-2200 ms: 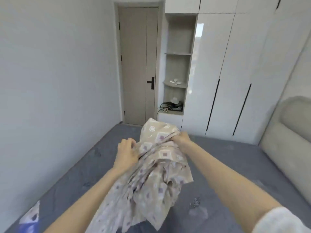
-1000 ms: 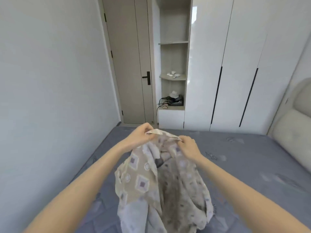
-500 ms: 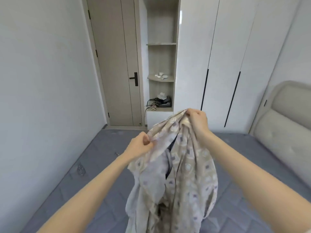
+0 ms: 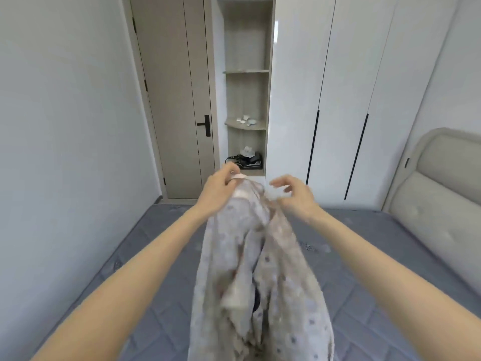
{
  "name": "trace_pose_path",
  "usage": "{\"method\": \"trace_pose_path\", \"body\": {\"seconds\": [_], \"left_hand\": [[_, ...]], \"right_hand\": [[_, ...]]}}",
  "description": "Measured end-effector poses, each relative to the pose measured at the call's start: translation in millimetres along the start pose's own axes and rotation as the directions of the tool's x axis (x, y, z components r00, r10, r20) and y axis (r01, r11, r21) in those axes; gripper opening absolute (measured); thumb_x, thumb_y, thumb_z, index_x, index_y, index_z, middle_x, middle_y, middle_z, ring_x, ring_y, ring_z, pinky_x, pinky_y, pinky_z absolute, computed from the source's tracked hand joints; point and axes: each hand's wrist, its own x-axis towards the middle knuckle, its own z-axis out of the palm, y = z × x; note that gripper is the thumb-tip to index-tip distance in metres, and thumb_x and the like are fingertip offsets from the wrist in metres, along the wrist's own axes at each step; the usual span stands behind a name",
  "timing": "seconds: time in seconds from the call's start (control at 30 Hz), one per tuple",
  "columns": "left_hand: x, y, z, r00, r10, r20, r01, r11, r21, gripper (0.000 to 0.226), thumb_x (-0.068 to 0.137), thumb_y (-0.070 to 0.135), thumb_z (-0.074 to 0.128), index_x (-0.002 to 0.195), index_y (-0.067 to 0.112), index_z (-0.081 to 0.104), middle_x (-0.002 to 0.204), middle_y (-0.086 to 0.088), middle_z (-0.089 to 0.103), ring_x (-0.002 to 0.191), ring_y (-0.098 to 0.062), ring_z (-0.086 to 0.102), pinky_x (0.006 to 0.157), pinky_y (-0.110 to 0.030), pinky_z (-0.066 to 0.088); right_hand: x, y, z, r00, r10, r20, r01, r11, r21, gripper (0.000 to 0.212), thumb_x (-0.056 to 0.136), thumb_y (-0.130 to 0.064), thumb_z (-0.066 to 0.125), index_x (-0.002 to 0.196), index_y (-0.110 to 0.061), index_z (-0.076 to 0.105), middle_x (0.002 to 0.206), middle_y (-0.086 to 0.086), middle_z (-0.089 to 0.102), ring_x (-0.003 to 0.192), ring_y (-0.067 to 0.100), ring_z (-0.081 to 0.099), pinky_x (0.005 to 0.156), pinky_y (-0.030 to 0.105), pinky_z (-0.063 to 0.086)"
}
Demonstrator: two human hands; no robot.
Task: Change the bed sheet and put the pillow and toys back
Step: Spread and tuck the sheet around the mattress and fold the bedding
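While the patterned bed sheet (image 4: 255, 269) is being held up over the grey mattress (image 4: 377, 230), its top edge is being pinched between thumb and fingers of the left hand (image 4: 220, 185). Bunched cloth is hanging down between both forearms. Right hand (image 4: 295, 195) is being held just beside the upper fold, fingers spread, gripping nothing.
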Motion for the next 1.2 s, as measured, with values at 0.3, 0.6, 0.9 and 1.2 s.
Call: {"method": "trace_pose_path", "body": {"seconds": [0.3, 0.6, 0.9, 1.2], "left_hand": [[11, 9, 5, 0.994, 0.070, 0.078, -0.077, 0.993, 0.085, 0.016, 0.087, 0.041, 0.062, 0.089, 0.030, 0.050, 0.054, 0.012, 0.042, 0.054, -0.011, 0.035, 0.055, -0.031, 0.027], [-43, -69, 13, 0.955, -0.234, 0.181, 0.136, 0.891, 0.434, 0.006, 0.089, 0.033, 0.057, 0.088, 0.029, 0.062, 0.100, 0.011, 0.065, 0.096, -0.015, 0.058, 0.076, -0.034, 0.048], [-30, -55, 24, 0.944, -0.320, 0.076, 0.325, 0.944, -0.061, 0.009, 0.093, 0.007, 0.041, 0.096, 0.014, 0.045, 0.088, 0.006, 0.052, 0.084, -0.019, 0.047, 0.069, -0.031, 0.036], [30, 35, -20, 0.996, 0.065, -0.067, -0.071, 0.993, -0.091, 0.013, 0.094, 0.024, 0.047, 0.088, 0.033, 0.054, 0.068, -0.004, 0.048, 0.047, -0.007, 0.032, 0.046, -0.020, 0.030]], "right_hand": [[8, 6, 22, 0.995, 0.098, 0.001, -0.098, 0.995, -0.012, 0.021, 0.082, 0.002, 0.040, 0.074, -0.006, 0.058, 0.072, 0.002, 0.057, 0.069, 0.016, 0.048, 0.059, 0.025, 0.035], [25, -40, -27, 0.933, 0.359, -0.002, -0.200, 0.525, 0.827, 0.040, 0.090, -0.014, 0.040, 0.056, -0.016, 0.062, 0.059, 0.001, 0.065, 0.061, 0.021, 0.064, 0.061, 0.024, 0.050], [13, -19, -14, 0.955, 0.293, -0.052, -0.272, 0.930, 0.247, 0.012, 0.088, -0.017, 0.054, 0.098, -0.016, 0.048, 0.087, 0.002, 0.053, 0.077, 0.018, 0.052, 0.067, 0.030, 0.043], [1, -10, 8, 0.982, 0.127, 0.136, -0.096, 0.971, -0.217, 0.031, 0.088, -0.016, 0.060, 0.063, -0.017, 0.041, 0.060, -0.005, 0.039, 0.058, 0.011, 0.039, 0.050, 0.026, 0.026]]}}
